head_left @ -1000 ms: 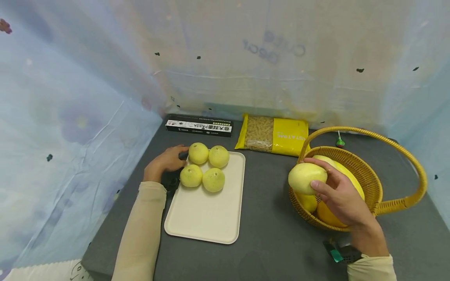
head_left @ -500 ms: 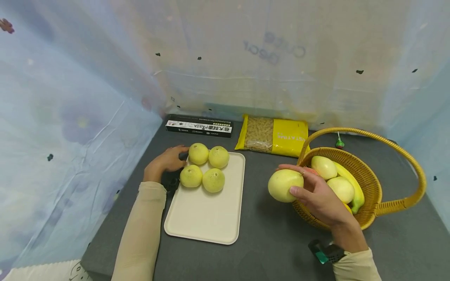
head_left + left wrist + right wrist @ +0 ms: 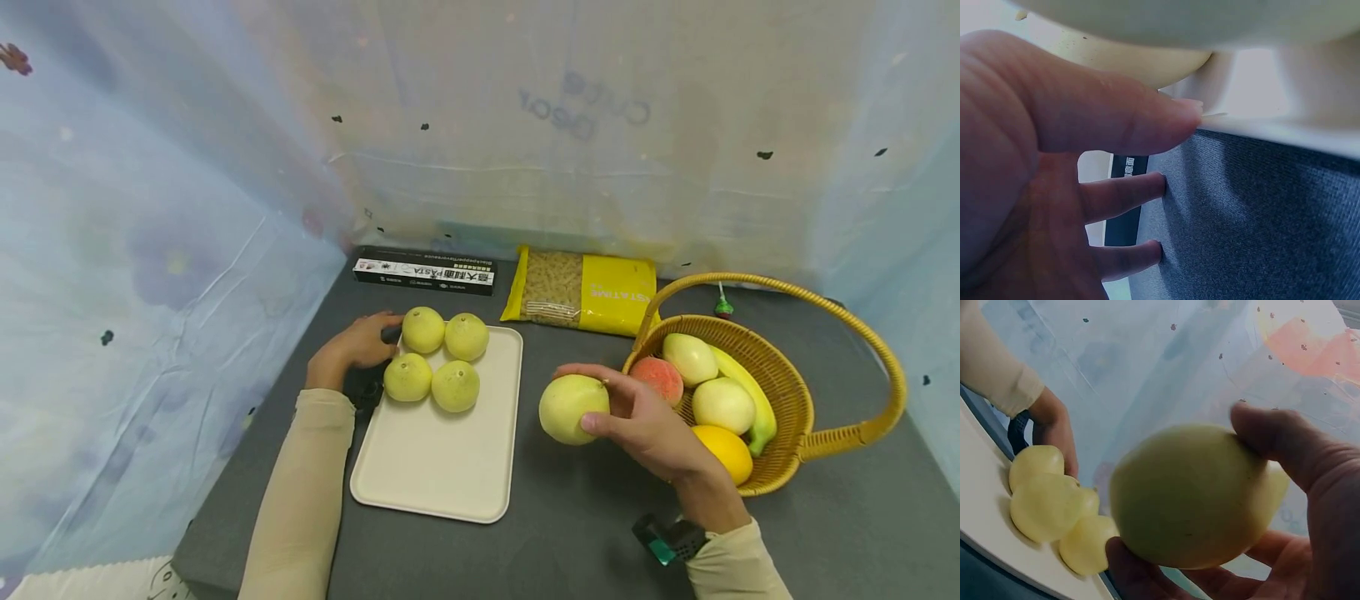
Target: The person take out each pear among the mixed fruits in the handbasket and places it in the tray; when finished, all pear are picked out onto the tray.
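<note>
My right hand holds a yellow-green pear with a short stem, above the table between the tray and the basket. In the right wrist view, thumb and fingers grip this pear from opposite sides. Several similar pears sit grouped at the far end of a cream tray. At the tray's far left corner rests my left hand. In the left wrist view its thumb touches the tray's rim, while straight fingers reach down to the dark tabletop.
A wicker basket with a tall handle stands at right, holding a peach, two pale round fruits, a banana and an orange-yellow fruit. A yellow pasta bag and a black pasta box lie along the back.
My right hand has carried the pear leftward out from over the basket, uncovering the peach and other fruit. The left hand and the tray have stayed put.
</note>
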The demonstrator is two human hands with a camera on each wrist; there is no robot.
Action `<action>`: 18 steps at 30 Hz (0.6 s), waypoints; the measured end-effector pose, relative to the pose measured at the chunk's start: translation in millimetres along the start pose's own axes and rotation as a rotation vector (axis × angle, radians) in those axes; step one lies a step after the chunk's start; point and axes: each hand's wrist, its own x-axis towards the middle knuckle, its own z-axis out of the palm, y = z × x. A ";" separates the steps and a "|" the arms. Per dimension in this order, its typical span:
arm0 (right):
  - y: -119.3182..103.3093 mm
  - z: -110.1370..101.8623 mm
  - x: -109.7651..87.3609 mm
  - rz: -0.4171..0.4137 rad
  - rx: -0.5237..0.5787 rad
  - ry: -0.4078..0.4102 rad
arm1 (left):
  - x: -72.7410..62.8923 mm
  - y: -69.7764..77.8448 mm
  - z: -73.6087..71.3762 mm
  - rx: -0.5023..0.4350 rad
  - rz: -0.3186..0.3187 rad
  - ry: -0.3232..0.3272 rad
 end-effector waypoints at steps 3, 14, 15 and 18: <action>1.8 5.1 4.8 -0.005 -0.023 -0.021 | -0.8 0.7 -0.1 -0.002 -0.005 -0.003; 13.1 21.7 26.6 0.059 0.026 -0.066 | -0.5 0.0 -0.6 -0.002 -0.009 -0.009; 13.9 23.5 28.5 0.065 0.028 -0.068 | -0.4 0.1 -0.7 -0.001 -0.008 -0.009; 14.1 30.0 33.9 0.087 -0.012 -0.074 | -0.2 0.2 -1.2 -0.002 -0.005 -0.009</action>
